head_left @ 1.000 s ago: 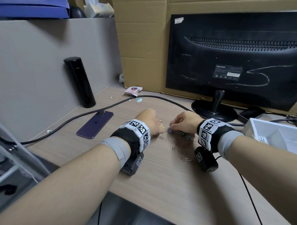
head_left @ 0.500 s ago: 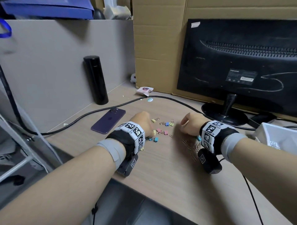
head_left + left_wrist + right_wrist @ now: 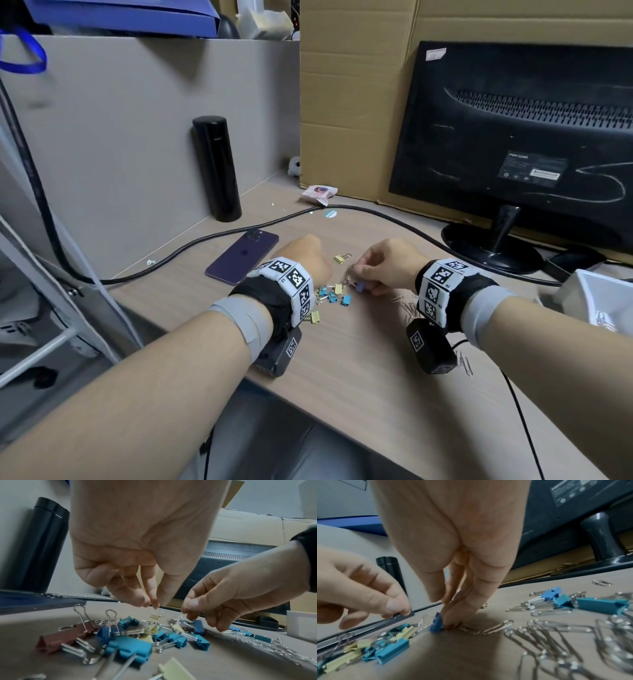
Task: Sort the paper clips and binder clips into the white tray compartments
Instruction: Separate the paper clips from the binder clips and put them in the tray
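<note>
Several coloured binder clips lie in a loose pile on the desk between my hands, seen close up in the left wrist view. My right hand pinches a small blue binder clip at the pile's right edge, low on the table. My left hand hovers just above the pile with fingertips and thumb drawn together, and nothing shows between them. Silver paper clips are spread to the right, under my right wrist. The white tray stands at the far right.
A purple phone lies left of my left hand, with a black bottle behind it. A black cable runs across the desk behind the clips. The monitor stand and a cardboard box stand at the back. The desk's front edge is near my forearms.
My hands drew apart, leaving binder clips on the left and paper clips on the right. My right hand then came back left and took hold of the blue binder clip.
</note>
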`<state>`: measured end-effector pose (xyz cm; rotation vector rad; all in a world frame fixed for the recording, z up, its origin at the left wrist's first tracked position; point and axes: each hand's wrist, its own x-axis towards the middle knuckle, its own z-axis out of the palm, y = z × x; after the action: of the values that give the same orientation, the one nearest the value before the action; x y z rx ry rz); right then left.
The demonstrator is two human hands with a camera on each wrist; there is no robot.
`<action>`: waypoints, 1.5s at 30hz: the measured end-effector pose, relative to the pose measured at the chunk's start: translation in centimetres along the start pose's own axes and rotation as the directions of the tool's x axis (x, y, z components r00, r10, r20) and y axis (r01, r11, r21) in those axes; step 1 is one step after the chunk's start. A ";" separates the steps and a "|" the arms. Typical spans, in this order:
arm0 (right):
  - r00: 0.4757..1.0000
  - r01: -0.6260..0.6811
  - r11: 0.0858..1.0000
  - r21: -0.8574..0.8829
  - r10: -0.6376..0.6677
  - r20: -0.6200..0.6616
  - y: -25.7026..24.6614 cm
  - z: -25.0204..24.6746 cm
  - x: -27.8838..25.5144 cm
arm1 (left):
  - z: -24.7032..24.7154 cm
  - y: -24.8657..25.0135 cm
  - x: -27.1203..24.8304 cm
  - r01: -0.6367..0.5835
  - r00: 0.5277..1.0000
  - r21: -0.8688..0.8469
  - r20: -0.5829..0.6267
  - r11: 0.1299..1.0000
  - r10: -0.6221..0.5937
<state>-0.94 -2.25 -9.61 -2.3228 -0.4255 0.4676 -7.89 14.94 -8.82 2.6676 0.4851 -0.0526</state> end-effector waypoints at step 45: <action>0.987 -0.102 0.925 -0.367 0.048 -0.155 0.7 -1.9 0.6 | -0.5 1.1 -0.9 0.054 0.998 -0.080 0.027 0.995 -0.052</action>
<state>0.56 -3.61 -8.91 -2.7305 -0.3823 0.2684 -8.40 13.94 -7.81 2.5718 0.5386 -0.0799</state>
